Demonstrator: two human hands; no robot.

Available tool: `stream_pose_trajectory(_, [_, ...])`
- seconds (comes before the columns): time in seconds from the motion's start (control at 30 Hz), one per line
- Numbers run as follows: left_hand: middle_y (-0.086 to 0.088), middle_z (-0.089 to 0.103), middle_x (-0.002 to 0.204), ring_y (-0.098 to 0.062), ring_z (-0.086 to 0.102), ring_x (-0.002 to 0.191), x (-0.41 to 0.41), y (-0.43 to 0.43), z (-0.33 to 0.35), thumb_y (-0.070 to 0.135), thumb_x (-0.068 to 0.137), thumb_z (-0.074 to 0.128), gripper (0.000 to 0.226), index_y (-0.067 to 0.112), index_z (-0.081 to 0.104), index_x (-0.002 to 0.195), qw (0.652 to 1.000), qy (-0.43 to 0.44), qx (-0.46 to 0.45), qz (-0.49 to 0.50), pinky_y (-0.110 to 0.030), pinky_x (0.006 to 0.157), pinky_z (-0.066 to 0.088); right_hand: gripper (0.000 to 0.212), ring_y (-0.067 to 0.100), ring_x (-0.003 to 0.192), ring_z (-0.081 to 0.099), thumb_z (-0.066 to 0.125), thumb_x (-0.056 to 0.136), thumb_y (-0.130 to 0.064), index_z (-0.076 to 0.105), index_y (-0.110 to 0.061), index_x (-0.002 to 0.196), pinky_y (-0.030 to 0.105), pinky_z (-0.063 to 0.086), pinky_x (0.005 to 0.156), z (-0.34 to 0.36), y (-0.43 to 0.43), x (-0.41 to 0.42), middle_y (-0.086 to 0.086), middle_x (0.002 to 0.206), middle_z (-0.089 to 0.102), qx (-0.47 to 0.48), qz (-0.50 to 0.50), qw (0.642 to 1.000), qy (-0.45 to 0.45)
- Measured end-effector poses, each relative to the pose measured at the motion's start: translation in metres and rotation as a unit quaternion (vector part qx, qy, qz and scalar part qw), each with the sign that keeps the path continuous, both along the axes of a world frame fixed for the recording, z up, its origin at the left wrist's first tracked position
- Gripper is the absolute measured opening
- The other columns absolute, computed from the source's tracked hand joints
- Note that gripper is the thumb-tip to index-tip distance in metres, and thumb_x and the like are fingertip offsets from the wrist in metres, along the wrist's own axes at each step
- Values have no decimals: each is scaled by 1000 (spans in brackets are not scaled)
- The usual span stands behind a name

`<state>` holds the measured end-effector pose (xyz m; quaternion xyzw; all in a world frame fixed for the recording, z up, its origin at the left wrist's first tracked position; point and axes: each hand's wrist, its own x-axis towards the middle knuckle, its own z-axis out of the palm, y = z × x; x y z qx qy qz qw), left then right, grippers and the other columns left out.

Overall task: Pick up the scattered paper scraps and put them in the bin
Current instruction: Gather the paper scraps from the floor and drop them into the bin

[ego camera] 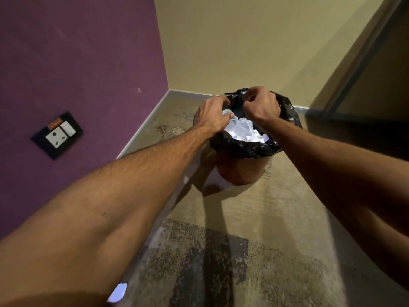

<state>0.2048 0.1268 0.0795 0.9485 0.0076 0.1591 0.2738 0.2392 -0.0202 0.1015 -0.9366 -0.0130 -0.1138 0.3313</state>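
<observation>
While both forearms reach up from the lower corners toward frame centre, I log the following.

Bin [240,171]: reddish-brown tub standing on the floor in the room corner, centre of frame, slightly above middle.
Liner [239,147]: black plastic bag folded over the bin rim, crinkled all round.
Paper scraps [242,129]: crumpled white mass lying inside the liner, filling the mouth of the bin; a small white bit also shows at the far rim by the right fingertips.
Left hand [212,116]: over the left rim, palm down, fingers curled narrow, tips touching the white paper; I cannot tell whether it grips the paper or just presses it.
Right hand [263,105]: over the far-right rim, fingers bent into a loose fist, thumb and forefinger pinched close; what they pinch I cannot tell.
Loose scrap [117,292]: pale blurred patch on the floor, lower left of frame, well apart from the bin.
Wall socket [57,135]: on the purple wall, left of frame.
Floor [276,218]: speckled tan, darker worn patch at bottom centre.
</observation>
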Motion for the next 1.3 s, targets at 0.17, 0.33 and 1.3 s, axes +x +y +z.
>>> stream_pose_trajectory(0.17, [-3, 67, 135, -26, 62, 126, -49, 59, 3, 36, 97, 73, 35, 22, 70, 129, 999, -3, 22, 41, -44, 98, 57, 35, 25, 96, 73, 58, 78, -19, 80, -27, 103, 33, 55, 78, 11, 62, -25, -1, 101, 80, -23, 88, 996, -22])
stream_pose_trajectory(0.33, [-5, 64, 142, -30, 58, 133, -116, 139, -17, 34, 97, 73, 39, 27, 68, 136, 992, 53, 83, 81, -46, 99, 56, 26, 21, 94, 74, 61, 80, -19, 82, -31, 89, 37, 61, 81, -7, 150, -66, -5, 93, 79, 15, 161, 987, 2])
stream_pose_trajectory(1.3, [-5, 43, 131, -26, 58, 99, -464, 261, -248, 20, 92, 78, 32, 28, 52, 110, 906, 378, 70, 177, -37, 77, 49, 97, 47, 137, 45, 79, 88, -30, 24, -13, 166, 53, 45, 110, -294, 334, -285, 23, 151, 43, -258, 488, 821, 145])
